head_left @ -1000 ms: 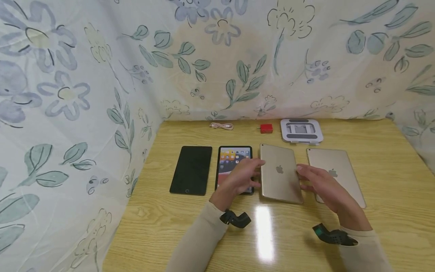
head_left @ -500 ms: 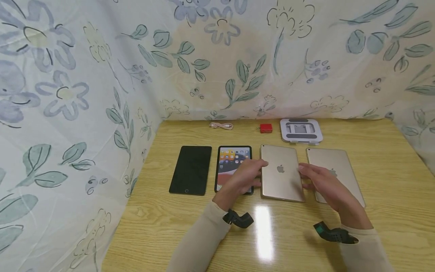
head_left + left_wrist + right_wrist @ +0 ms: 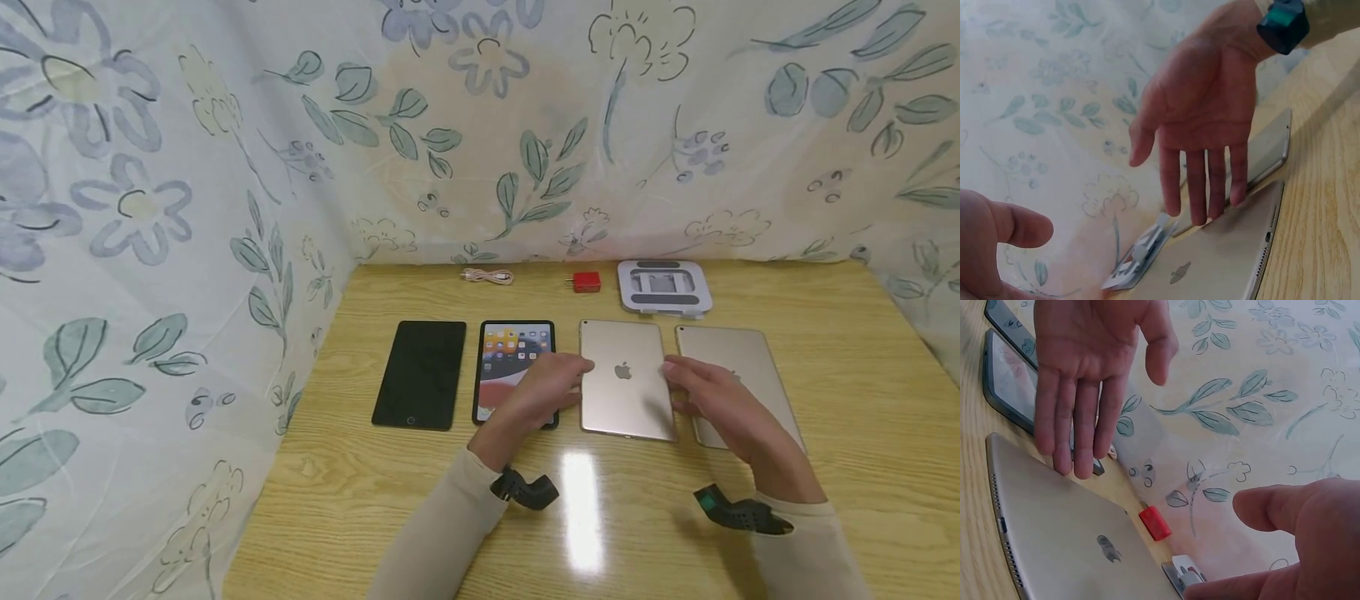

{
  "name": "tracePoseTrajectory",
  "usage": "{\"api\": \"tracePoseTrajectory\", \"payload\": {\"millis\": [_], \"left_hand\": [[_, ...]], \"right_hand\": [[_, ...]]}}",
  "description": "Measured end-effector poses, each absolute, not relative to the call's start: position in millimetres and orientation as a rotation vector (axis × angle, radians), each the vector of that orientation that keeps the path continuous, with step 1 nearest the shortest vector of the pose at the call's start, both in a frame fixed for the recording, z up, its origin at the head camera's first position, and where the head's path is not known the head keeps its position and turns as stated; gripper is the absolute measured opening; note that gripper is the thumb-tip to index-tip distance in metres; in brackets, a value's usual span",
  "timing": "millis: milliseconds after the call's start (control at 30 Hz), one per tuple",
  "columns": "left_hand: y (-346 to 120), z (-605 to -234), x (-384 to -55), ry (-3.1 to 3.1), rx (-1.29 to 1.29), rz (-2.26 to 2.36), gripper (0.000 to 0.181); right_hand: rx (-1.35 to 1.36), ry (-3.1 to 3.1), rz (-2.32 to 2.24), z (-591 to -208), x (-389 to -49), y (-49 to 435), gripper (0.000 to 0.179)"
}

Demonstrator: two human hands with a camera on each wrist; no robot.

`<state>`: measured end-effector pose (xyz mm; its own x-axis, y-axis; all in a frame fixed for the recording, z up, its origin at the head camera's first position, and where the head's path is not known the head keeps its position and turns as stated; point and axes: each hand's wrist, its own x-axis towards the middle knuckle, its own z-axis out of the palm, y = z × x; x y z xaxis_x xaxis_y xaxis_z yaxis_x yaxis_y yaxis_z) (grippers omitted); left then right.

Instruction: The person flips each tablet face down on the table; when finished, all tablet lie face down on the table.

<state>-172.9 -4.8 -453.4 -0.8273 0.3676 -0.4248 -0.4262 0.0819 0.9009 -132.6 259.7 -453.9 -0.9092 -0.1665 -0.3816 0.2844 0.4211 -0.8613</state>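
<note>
A gold tablet (image 3: 628, 400) lies back up, its apple logo showing, between my two hands. My left hand (image 3: 546, 385) is at its left edge, overlapping the small tablet with a lit screen (image 3: 506, 367). At the opposite edge is my right hand (image 3: 712, 396), partly covering a second gold tablet (image 3: 757, 375). The right wrist view shows the left hand (image 3: 1085, 381) with straight fingers, fingertips right at the gold tablet's (image 3: 1066, 519) edge. Straight fingers of the right hand (image 3: 1204, 112) likewise reach the tablet's edge in the left wrist view.
A dark tablet (image 3: 422, 375) lies at the left of the wooden table (image 3: 330, 500). Along the back are a coiled cable (image 3: 487, 276), a red charger plug (image 3: 587, 282) and a white-grey folded stand (image 3: 665, 287). A flowered cloth (image 3: 480, 150) hangs behind and at the left.
The gold tablet between my hands has turned from slightly tilted to straighter and shifted a little to the right. Both hands have moved slightly right with it.
</note>
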Motion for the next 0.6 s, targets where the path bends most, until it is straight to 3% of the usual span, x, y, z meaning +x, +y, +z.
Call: {"api": "tracePoseTrajectory", "payload": {"millis": [200,600], "left_hand": [[-22.2,-448.9,-168.9,1.873,0.019,1.780,0.060],[-100.6,-439.3,-184.5,1.611,0.109,1.978,0.053]], "right_hand": [[0.070,2.303,-1.517,-450.2,-131.4,264.7,0.078],[-0.018,2.146,-1.826,-442.0,-132.2,263.9,0.074]]}}
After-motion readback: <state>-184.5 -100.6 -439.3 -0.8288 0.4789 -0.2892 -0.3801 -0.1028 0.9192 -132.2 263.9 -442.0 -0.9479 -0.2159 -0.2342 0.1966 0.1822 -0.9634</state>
